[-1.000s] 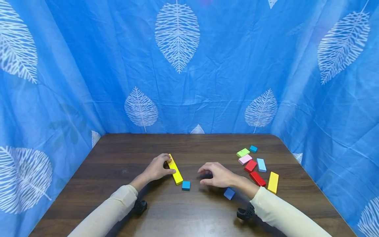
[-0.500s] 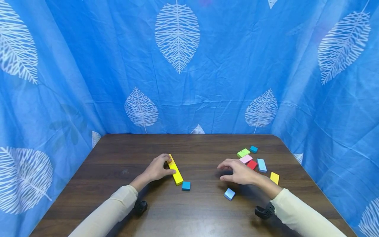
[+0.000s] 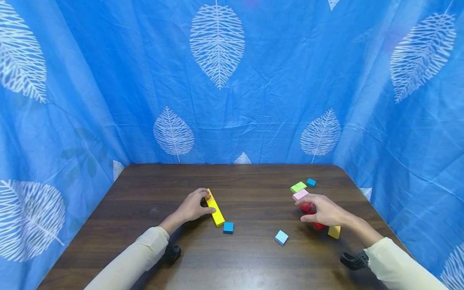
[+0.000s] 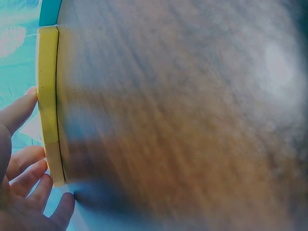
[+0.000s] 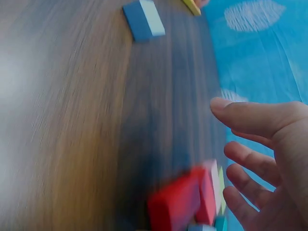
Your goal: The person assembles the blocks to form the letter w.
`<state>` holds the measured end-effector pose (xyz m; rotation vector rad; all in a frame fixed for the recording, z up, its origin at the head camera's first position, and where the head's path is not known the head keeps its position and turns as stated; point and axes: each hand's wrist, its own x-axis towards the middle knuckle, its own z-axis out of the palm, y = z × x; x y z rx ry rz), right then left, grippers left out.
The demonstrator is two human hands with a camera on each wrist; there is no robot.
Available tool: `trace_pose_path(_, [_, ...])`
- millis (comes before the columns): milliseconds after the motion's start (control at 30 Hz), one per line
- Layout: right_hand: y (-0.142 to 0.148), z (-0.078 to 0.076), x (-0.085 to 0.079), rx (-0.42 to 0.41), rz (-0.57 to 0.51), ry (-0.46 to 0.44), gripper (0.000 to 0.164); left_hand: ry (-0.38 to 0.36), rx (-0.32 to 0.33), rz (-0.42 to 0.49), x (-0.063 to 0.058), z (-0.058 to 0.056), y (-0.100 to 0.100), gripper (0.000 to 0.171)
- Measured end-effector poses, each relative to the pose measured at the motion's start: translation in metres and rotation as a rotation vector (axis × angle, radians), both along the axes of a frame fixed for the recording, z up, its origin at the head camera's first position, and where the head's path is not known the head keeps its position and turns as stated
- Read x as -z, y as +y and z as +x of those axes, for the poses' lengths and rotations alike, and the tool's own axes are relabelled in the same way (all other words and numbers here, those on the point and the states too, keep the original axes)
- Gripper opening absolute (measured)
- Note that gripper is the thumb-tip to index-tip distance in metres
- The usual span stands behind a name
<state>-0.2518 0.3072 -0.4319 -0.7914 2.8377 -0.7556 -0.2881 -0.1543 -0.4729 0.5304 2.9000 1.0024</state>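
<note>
My left hand [image 3: 192, 206] rests its thumb and fingertips on a yellow bar [image 3: 216, 214] lying on the table. In the left wrist view a seam divides the bar into a longer block [image 4: 47, 86] and a shorter, paler one [image 4: 54, 163]. A small blue block [image 3: 228, 228] sits by the bar's near end. Over the pile at the right hovers my right hand [image 3: 324, 210], thumb and fingers apart with nothing between them. Below it are red blocks [image 3: 320, 226], partly hidden, and a pink block [image 3: 300, 195] right at its fingertips.
Behind the pink block lie a green block [image 3: 298, 187] and a small blue one [image 3: 311, 182]. A yellow block [image 3: 334, 232] shows beneath the right wrist. Nearer the middle sits a light blue block [image 3: 281, 237]. A blue leaf-patterned curtain [image 3: 232, 121] stands behind the table.
My right hand has moved right, from near the middle of the table to over the red blocks, now covering the light blue block there. The left hand and yellow bar have stayed put.
</note>
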Motion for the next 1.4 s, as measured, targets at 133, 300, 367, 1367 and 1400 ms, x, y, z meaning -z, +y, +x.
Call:
trace_pose_path(133, [0.023,0.006,0.000,0.060,0.027,-0.056,0.051,-0.004,-0.011,0.001,0.000,0.000,0.000,0.054])
trace_pose_path(300, [0.049,0.015,0.002,0.092,0.033,-0.123,0.060,-0.001,0.005,0.006,-0.001,-0.002,0.003,0.054])
trace_pose_path(367, [0.055,0.017,0.003,0.068,0.030,-0.154,0.063,-0.007,0.005,0.008,0.000,-0.002,0.003,0.053])
trace_pose_path(1367, [0.028,-0.002,0.002,0.059,0.038,-0.170,0.061,0.014,0.006,-0.005,0.003,-0.001,0.000,0.054])
trace_pose_path(1400, [0.025,-0.003,0.001,0.053,0.031,-0.149,0.061,0.011,0.006,-0.005,0.002,-0.001,0.000,0.054])
